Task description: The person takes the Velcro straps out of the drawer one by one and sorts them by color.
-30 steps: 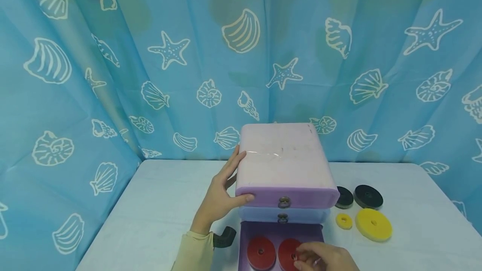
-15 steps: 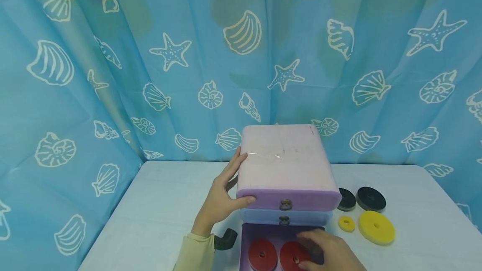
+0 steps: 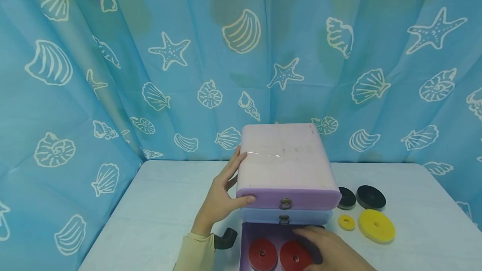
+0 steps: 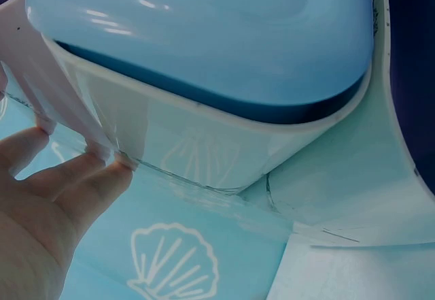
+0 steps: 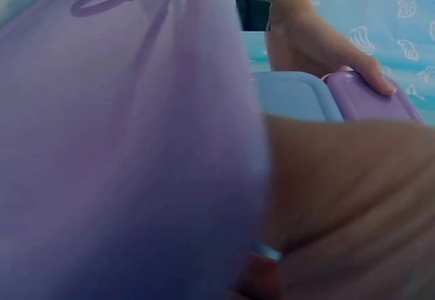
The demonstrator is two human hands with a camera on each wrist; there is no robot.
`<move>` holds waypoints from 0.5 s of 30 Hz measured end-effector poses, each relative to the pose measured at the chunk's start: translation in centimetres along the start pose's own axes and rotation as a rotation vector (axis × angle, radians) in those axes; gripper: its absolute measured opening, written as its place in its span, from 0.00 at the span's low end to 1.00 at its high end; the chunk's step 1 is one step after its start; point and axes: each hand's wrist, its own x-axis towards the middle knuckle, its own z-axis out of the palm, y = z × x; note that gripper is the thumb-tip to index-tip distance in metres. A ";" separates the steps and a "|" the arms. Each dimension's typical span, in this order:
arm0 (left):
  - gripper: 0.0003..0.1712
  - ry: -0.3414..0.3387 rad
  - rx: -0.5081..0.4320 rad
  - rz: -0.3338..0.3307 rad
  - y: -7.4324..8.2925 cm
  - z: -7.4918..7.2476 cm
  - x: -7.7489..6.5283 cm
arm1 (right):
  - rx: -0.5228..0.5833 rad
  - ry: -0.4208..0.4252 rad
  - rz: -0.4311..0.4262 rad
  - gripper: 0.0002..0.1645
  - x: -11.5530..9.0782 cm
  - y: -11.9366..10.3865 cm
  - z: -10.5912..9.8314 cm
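A small drawer cabinet [image 3: 282, 154] with a pale pink top stands on the table, its lowest, purple drawer [image 3: 245, 244] pulled out. My left hand [image 3: 216, 200] rests against the cabinet's left side, thumb on the purple top drawer front [image 3: 312, 199]; in the left wrist view its fingers press the side wall fairly straight. Two flat red discs with centre holes lie in the drawer: a left disc [image 3: 262, 255] and a right disc [image 3: 293, 256]. My right hand [image 3: 335, 250] reaches over the drawer's right side, fingers loosely spread beside the right disc, holding nothing visible.
Right of the cabinet lie two black discs [image 3: 370, 197], a large yellow disc [image 3: 376, 226] and a small yellow ring [image 3: 346, 222]. The blue middle drawer [image 3: 263, 216] sits above the pulled-out one. A blue shell-print curtain [image 3: 211, 53] hangs behind the white table [image 3: 150, 212].
My right hand has let go of the right red disc, which now lies in the drawer, and has lifted slightly and spread its fingers. The left hand keeps its place on the cabinet.
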 end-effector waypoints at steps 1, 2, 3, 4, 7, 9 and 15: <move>0.52 0.000 0.001 0.001 0.0 0.0 0.0 | 0.005 -0.008 -0.005 0.48 0.0 0.0 0.0; 0.52 0.000 0.002 0.003 -0.1 0.0 0.0 | 0.011 -0.014 -0.009 0.50 0.0 0.1 0.1; 0.52 0.000 0.002 0.004 -0.1 0.0 0.0 | 0.011 -0.021 -0.019 0.50 0.1 0.1 0.1; 0.52 -0.001 0.001 0.005 -0.1 0.0 0.0 | 0.010 -0.028 -0.034 0.51 0.1 0.1 0.2; 0.52 -0.001 0.000 0.003 -0.1 0.0 -0.1 | -0.010 -0.044 -0.090 0.54 0.1 0.2 0.4; 0.52 -0.001 -0.002 -0.002 -0.1 0.0 -0.1 | -0.044 -0.052 -0.116 0.53 0.1 0.3 0.5; 0.52 -0.003 -0.002 0.006 0.0 0.0 0.0 | -0.102 -0.072 -0.116 0.53 0.2 0.5 0.8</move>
